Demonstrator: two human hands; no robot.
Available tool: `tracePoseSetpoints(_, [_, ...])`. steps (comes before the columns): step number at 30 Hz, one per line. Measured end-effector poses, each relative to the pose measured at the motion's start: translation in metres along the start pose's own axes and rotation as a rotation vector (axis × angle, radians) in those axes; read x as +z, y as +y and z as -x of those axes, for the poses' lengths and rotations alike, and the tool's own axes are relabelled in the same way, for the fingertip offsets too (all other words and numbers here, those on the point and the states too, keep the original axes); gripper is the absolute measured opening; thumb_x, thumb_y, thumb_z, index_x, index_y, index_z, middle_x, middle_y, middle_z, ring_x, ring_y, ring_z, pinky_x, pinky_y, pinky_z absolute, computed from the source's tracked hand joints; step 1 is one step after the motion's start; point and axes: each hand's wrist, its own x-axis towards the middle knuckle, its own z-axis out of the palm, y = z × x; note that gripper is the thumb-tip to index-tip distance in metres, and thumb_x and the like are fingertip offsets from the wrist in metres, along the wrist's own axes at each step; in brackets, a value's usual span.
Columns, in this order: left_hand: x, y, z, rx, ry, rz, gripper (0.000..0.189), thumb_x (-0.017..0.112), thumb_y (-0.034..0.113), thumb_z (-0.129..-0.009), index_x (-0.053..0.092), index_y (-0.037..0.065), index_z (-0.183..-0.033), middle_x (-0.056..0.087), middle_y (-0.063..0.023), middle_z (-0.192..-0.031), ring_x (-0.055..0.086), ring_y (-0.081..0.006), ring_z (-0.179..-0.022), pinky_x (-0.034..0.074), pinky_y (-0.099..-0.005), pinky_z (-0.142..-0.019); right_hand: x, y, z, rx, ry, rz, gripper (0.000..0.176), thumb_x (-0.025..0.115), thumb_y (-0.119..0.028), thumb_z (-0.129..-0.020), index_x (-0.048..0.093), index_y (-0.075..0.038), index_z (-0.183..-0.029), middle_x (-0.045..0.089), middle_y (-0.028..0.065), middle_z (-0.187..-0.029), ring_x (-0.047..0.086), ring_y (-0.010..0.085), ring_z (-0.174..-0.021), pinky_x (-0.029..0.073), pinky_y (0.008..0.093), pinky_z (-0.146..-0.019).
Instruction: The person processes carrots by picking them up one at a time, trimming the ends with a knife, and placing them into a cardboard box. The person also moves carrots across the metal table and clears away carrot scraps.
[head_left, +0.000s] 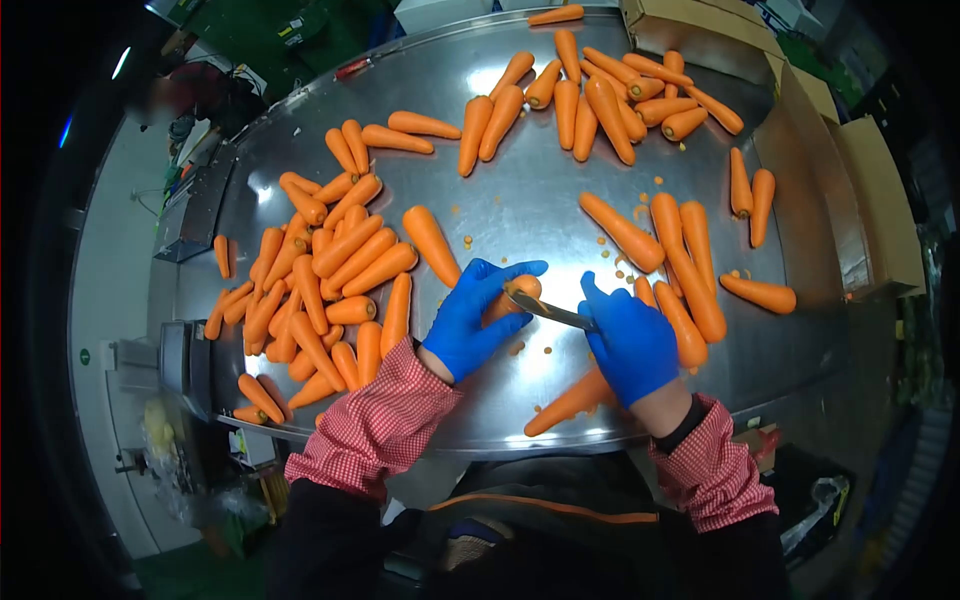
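Note:
Both hands wear blue gloves over the metal table (520, 215). My left hand (475, 318) grips a carrot (526, 287) by its thick end, thumb and fingers around it. In my right hand (632, 338) is a knife (552, 312), its blade pointing left and touching the carrot's end. Below the knife, a long carrot (572, 402) lies near the front edge, partly hidden by my right hand. Another carrot (431, 244) rests just behind my left hand. Small orange trimmings (621, 262) are scattered around the knife.
A large pile of carrots (345, 255) covers the left side. More carrots (603, 105) lie at the back, and several (690, 260) at the right. Cardboard boxes (800, 150) line the right edge. A red-handled tool (353, 69) lies at the back edge. A person (195, 92) is at far left.

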Motion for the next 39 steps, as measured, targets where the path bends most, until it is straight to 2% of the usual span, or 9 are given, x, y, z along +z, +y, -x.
tracePoseSetpoints(7, [0.0,0.026,0.027,-0.103,0.009,0.0,0.041,0.07,0.007,-0.079,0.058,0.006,-0.119,0.057,-0.0064,-0.109,0.052,-0.0208,-0.091,0.043,-0.031,-0.087,0.027,0.021,0.006,-0.065,0.05,0.091,0.033,0.059,-0.015,-0.085,0.059,-0.01,-0.118,0.061,0.0075,-0.084,0.063,0.0228,-0.071,0.05,0.0342,-0.062])
tracePoseSetpoints(8, [-0.003,0.029,0.03,-0.168,0.024,0.128,0.042,0.07,0.005,-0.079,0.057,0.006,-0.119,0.057,-0.0078,-0.112,0.052,-0.0214,-0.096,0.043,-0.0315,-0.09,0.032,0.035,0.007,0.18,-0.122,-0.009,0.03,0.057,-0.015,-0.086,0.06,-0.011,-0.116,0.064,0.0089,-0.094,0.064,0.0271,-0.08,0.052,0.0357,-0.068])
tracePoseSetpoints(10, [-0.009,0.031,0.036,-0.288,0.052,0.384,0.043,0.07,0.003,-0.079,0.053,0.005,-0.119,0.057,-0.0106,-0.118,0.054,-0.0225,-0.106,0.043,-0.0325,-0.096,0.041,0.057,0.019,0.22,-0.002,-0.106,0.03,0.055,-0.012,-0.088,0.059,-0.009,-0.118,0.065,0.0091,-0.098,0.064,0.0292,-0.084,0.052,0.0352,-0.071])
tracePoseSetpoints(13, [-0.01,0.007,0.047,-0.541,0.387,0.949,0.045,0.064,0.019,-0.088,0.047,0.005,-0.126,0.058,-0.0133,-0.112,0.056,-0.0266,-0.111,0.047,-0.0415,-0.096,0.033,0.036,0.039,0.209,0.028,-0.407,0.033,0.057,-0.01,-0.087,0.058,-0.01,-0.121,0.064,0.0093,-0.095,0.064,0.0284,-0.082,0.052,0.0345,-0.071])
tracePoseSetpoints(19, [0.022,-0.028,0.063,-0.66,0.716,1.751,0.042,0.051,0.03,-0.094,0.046,0.0,-0.123,0.058,-0.0191,-0.118,0.058,-0.0339,-0.11,0.049,-0.0462,-0.096,0.028,-0.001,0.039,-0.069,0.116,-0.144,0.047,0.064,-0.011,-0.081,0.054,-0.008,-0.126,0.055,0.0064,-0.077,0.057,0.0217,-0.067,0.047,0.0326,-0.057])
tracePoseSetpoints(29, [0.04,-0.015,0.087,-0.67,0.578,2.147,0.05,0.038,0.031,-0.098,0.035,-0.005,-0.134,0.045,-0.024,-0.134,0.044,-0.0353,-0.125,0.035,-0.0461,-0.108,0.033,-0.009,0.023,-0.095,0.114,-0.097,0.042,0.061,-0.009,-0.083,0.055,-0.006,-0.125,0.057,0.0086,-0.083,0.059,0.0242,-0.071,0.048,0.0331,-0.061])
tracePoseSetpoints(32, [0.039,-0.013,0.09,-0.819,0.752,1.961,0.05,0.042,0.033,-0.097,0.041,-0.004,-0.131,0.047,-0.0219,-0.133,0.047,-0.0327,-0.123,0.038,-0.0437,-0.106,0.065,0.03,0.034,0.185,0.011,-0.299,0.038,0.056,-0.009,-0.087,0.056,-0.007,-0.125,0.062,0.0108,-0.093,0.063,0.0274,-0.081,0.051,0.0335,-0.071])
tracePoseSetpoints(37, [-0.041,-0.051,0.121,-0.477,0.659,1.721,0.036,0.05,0.034,-0.091,0.054,0.003,-0.108,0.059,-0.0119,-0.101,0.057,-0.029,-0.099,0.044,-0.0449,-0.096,0.047,0.041,0.048,0.295,-0.075,-0.258,0.036,0.053,-0.009,-0.091,0.052,-0.008,-0.127,0.065,0.0136,-0.103,0.065,0.0271,-0.089,0.052,0.034,-0.075])
tracePoseSetpoints(39, [-0.079,-0.091,0.123,-0.566,1.096,1.37,0.043,0.045,0.035,-0.093,0.052,0.002,-0.12,0.058,-0.0156,-0.119,0.054,-0.0312,-0.113,0.039,-0.0439,-0.103,0.039,0.03,0.047,0.308,-0.095,-0.318,0.037,0.054,-0.009,-0.09,0.052,-0.009,-0.127,0.065,0.0138,-0.102,0.065,0.0272,-0.088,0.052,0.0344,-0.075])
